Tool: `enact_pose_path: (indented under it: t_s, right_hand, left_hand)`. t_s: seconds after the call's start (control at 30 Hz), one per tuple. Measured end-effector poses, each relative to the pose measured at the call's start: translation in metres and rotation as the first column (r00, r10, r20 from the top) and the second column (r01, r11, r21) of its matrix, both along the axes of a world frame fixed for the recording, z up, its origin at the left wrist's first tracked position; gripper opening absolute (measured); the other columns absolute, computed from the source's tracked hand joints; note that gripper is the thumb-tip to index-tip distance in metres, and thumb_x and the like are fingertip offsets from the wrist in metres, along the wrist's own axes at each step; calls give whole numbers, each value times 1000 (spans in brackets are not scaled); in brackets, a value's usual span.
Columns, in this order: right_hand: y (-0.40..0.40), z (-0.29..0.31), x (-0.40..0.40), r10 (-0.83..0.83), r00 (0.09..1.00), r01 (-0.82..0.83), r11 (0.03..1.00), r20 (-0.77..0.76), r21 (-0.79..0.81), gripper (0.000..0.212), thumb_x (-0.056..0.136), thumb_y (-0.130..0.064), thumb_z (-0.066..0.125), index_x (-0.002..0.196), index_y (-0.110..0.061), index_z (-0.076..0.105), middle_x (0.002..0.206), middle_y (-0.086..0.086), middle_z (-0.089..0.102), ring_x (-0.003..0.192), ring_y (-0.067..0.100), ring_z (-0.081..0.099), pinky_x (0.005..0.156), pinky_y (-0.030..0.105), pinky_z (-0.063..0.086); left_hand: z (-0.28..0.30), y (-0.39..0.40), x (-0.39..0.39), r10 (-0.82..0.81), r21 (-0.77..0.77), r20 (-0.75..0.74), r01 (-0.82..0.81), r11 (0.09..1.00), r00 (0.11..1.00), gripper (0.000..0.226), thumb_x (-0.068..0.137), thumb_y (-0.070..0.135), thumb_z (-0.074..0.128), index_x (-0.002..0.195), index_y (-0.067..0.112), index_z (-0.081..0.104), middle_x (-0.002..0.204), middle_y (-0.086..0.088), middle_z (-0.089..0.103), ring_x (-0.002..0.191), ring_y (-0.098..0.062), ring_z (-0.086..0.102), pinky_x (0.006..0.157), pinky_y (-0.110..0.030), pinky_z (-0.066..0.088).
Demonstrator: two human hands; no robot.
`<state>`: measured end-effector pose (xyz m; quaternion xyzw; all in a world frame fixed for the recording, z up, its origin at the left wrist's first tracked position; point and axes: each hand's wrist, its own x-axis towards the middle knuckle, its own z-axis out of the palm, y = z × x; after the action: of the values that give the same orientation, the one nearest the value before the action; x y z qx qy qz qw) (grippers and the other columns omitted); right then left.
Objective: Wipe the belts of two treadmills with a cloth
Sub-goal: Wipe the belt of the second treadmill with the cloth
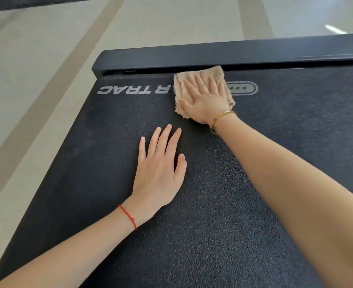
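Note:
A black textured treadmill belt (223, 204) fills most of the view, with grey lettering near its far end. My right hand (204, 100) lies flat, fingers spread, pressing a beige folded cloth (210, 72) onto the belt close to the far end, over part of the lettering. A gold bracelet circles that wrist. My left hand (161, 169) rests flat on the bare belt, fingers apart, holding nothing, nearer to me and left of the cloth. A red string is tied around the left wrist.
A black end cover (192, 57) runs across the far end of the belt, just beyond the cloth. Pale tiled floor (36, 69) with darker strips lies to the left and beyond. Another dark edge (15, 4) shows at the top left corner.

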<state>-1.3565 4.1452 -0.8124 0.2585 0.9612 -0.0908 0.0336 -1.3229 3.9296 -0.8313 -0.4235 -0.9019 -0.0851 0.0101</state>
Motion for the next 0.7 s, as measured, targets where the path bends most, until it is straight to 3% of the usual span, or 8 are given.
enact_pose_path:
  t_s: [0.23,0.37,0.57,0.7]
  right_hand:
    - [59,4,67,-212,976,211,977,52,12,68,96,-65,13,156,-37,-4,164,-4,-14,150,34,-13,119,52,-13]
    - [22,5,89,-194,981,195,981,25,-26,68,97,-62,17,156,-37,-2,164,-4,-13,150,35,-14,119,54,-12]
    - [-49,-3,146,-15,999,15,1000,-39,-1,67,97,-65,15,156,-40,-3,164,-8,-13,150,31,-14,120,50,-11]
    - [-29,-2,189,-189,982,189,982,-19,-18,67,97,-64,19,156,-41,-2,164,-9,-12,151,30,-12,121,49,-11]
  left_hand:
    - [4,4,3,9,-8,12,-9,1000,1000,64,97,44,8,158,24,10,166,4,7,153,-16,-1,123,-51,4]
    - [6,4,3,17,1,24,-17,1000,1000,59,101,38,21,158,23,14,166,2,10,153,-18,1,123,-52,4]
    - [6,2,4,20,54,30,-22,998,999,54,103,31,29,156,22,21,164,2,16,152,-19,6,122,-51,5]
    - [5,1,5,15,84,61,-20,996,998,53,104,31,27,156,22,22,164,1,17,152,-19,6,123,-51,3]
